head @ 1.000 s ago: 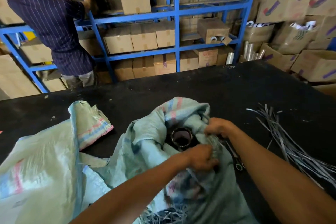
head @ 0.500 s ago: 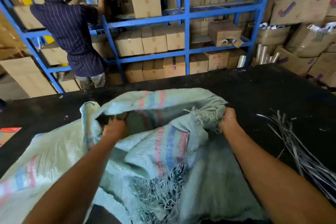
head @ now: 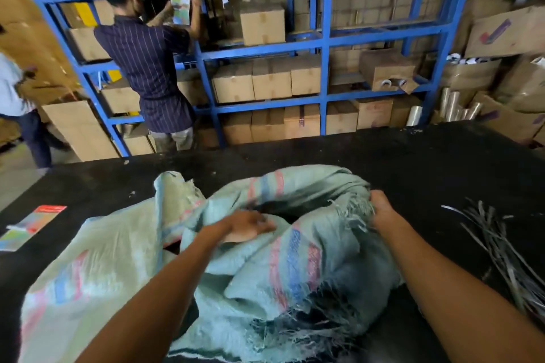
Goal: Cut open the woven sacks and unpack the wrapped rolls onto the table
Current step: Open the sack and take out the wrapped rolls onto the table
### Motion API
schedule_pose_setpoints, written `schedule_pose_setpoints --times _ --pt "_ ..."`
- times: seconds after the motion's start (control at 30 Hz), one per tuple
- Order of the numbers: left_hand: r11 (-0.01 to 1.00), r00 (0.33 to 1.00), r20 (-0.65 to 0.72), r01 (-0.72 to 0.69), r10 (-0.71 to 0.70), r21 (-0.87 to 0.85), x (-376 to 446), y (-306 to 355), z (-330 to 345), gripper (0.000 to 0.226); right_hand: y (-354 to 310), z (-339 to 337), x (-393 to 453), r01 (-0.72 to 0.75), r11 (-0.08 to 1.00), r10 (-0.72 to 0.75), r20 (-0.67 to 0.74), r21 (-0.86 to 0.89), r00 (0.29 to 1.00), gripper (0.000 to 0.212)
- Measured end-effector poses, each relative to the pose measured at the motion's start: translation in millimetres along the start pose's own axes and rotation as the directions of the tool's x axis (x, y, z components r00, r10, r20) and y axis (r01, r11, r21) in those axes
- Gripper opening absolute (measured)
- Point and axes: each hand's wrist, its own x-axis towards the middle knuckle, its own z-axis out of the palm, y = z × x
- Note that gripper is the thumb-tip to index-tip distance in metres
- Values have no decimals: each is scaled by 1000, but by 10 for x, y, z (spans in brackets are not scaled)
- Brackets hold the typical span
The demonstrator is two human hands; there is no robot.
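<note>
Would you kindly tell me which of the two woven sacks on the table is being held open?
The right sack, bunched up, its frayed mouth gripped by the right hand; the left sack lies flat, untouched.

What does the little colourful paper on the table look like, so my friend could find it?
Start at the big black table and follow it to its far left edge, past the flat pale green woven sack. There lies a small flat leaflet, apart from the sack. It is the only glossy printed thing on the table, with a red top end and green, blue and yellow patches.
</note>
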Motion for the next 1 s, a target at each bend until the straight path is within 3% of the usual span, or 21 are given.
schedule_pose_setpoints --times 0.07,0.1,0.2,0.27,0.3,0.33,0.37,0.4,0.43,0.47,0.53,0.57,0.6,0.67,0.7,0.77,0.83,0.93,1.0 --pt "934 969 119 -170 216 -314 -153 440 208 72 94 -60 -21 27 985 -29 -11 -172 1000 35" --pt "907 937 182 -217 297 -361 -148 548 340 82 121 -112 41 53 962 -62 -27 -267 998 33" --pt "936 881 328 -350 341 -33 -177 824 659 101 158 -228 270 7 899 -73 -132 -439 988 24" --pt "848 850 416 -455 323 271 -224 956 875 89 227 -312 476 -37 767 -133 -214 -640 968 42" --pt "792 831 429 -511 355 335 -235 1010 962 72 282 -313 470 -17 693 -230 -243 -721 942 49" --pt "773 829 406 -530 385 348 -234 1053 1028 54 307 -280 436 75 583 -413 -215 -809 885 46" --pt "785 839 358 -524 410 330 -225 1061 1078 39 337 -214 353 240 454 -602 -97 -858 793 41" --pt "795 847 310 -520 433 312 -199 1057 1092 30 361 -120 230 414 307 -725 72 -857 685 39" --pt "810 847 275 -522 455 267 -199 1063 1087 28 358 -17 109 585 199 -758 255 -786 601 38" --pt "819 836 269 -535 479 205 -212 1074 1054 28 396 81 26 705 188 -684 424 -683 593 36" --pt "849 821 304 -524 482 67 -233 1072 961 42 511 181 -23 743 174 -253 700 -646 668 28" --pt "894 843 335 -447 420 4 -252 1004 881 49 607 154 16 712 39 -32 712 -701 702 18" --pt "944 868 372 -317 329 -93 -274 923 820 55 703 31 123 673 -125 91 667 -729 739 14" --pt "978 915 390 -19 100 -206 -153 418 778 66 855 -334 338 524 -347 119 518 -778 847 22" --pt "982 943 331 102 -44 -160 -15 24 778 74 911 -539 389 436 -387 102 432 -812 896 27" --pt "939 973 105 227 -206 -259 719 -904 1077 97 947 -787 440 294 -401 66 293 -867 954 29" --pt "831 914 -13 362 -405 -422 757 -1434 1239 95 973 -813 441 230 -415 55 228 -880 972 31" --pt "780 860 -196 303 -472 -548 61 -899 933 86 956 -498 436 266 -552 160 212 -791 964 47" --pt "776 900 -147 261 -411 -574 33 -702 872 79 882 -146 316 424 -520 221 362 -742 906 33"
